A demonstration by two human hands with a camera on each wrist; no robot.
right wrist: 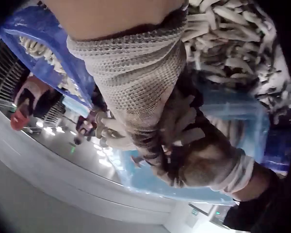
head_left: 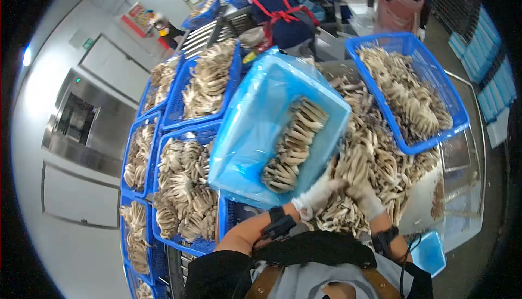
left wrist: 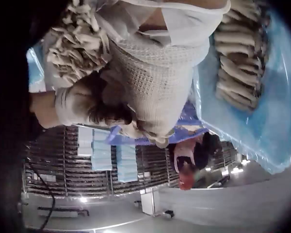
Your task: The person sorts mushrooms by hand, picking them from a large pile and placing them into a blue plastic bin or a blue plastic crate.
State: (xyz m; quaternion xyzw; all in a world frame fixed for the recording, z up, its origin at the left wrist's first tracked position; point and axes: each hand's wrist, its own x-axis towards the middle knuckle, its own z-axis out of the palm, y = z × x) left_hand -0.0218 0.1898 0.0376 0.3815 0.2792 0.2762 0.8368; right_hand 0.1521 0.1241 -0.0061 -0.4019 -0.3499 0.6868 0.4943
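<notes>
Both hands wear white knit gloves with dark stains, and they meet over a loose pile of oyster mushrooms (head_left: 391, 163). My left hand (head_left: 317, 195) and my right hand (head_left: 368, 200) grip a bunch of oyster mushrooms (right wrist: 182, 119) between them, its pale stems poking out past the fingers in the right wrist view. Gloves hide much of that bunch. Just left of the hands, a light blue tray (head_left: 239, 136) lined with clear plastic stands tilted. One row of oyster mushrooms (head_left: 299, 141) lies along its right side, stems overlapping.
A blue basket (head_left: 462, 119) of mushrooms sits beyond the pile at right. More filled blue baskets (head_left: 163, 212) line the left side. A small blue tray (head_left: 429, 253) is near my right elbow. Workers (head_left: 285, 19) stand across the table.
</notes>
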